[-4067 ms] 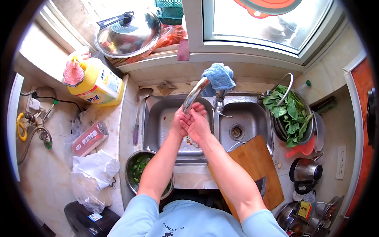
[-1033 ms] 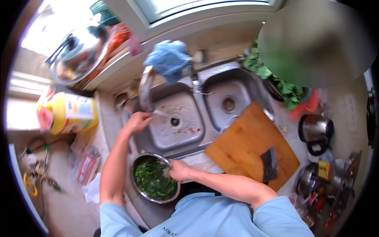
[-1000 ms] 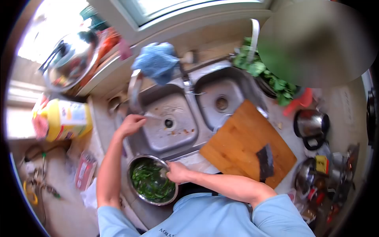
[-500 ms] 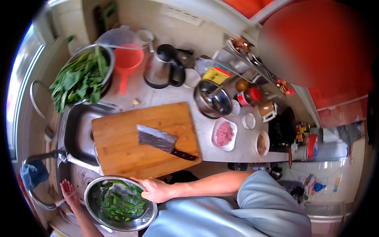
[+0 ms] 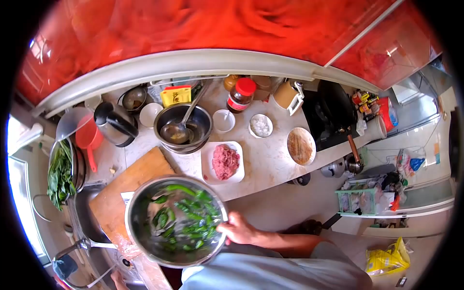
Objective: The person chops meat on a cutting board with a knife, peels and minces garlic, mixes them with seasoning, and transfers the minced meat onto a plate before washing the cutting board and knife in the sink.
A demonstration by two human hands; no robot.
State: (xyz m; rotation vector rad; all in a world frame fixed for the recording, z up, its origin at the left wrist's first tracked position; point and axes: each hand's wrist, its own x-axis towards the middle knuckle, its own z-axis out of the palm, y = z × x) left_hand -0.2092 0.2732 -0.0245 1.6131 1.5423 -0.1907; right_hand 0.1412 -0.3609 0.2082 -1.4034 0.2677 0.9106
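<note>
My right hand (image 5: pixel 238 229) grips the rim of a steel bowl (image 5: pixel 137 241) at its right side, fingers closed. Green peppers (image 5: pixel 194 212) lie inside, in what looks like water. The bowl overlaps the wooden cutting board (image 5: pixel 116 198) in view. A small piece of the cleaver's blade (image 5: pixel 126 196) shows beside the rim; the rest is hidden. Only part of my left hand (image 5: pixel 117 279) appears at the bottom edge, over the sink area near a thin stream from the faucet (image 5: pixel 72 247). Its fingers cannot be made out.
Leafy greens (image 5: pixel 60 176) fill a bowl at the left, beside a red ladle (image 5: pixel 89 135) and a kettle (image 5: pixel 116 126). Behind the bowl stand minced meat (image 5: pixel 225 162) on a white tray, stacked steel bowls (image 5: pixel 182 145) and a red-lidded jar (image 5: pixel 240 95). A wok (image 5: pixel 336 107) sits right.
My right hand has carried the bowl of peppers up and right from the sink side, across the board's near edge. The view has turned right. My left hand has mostly left view.
</note>
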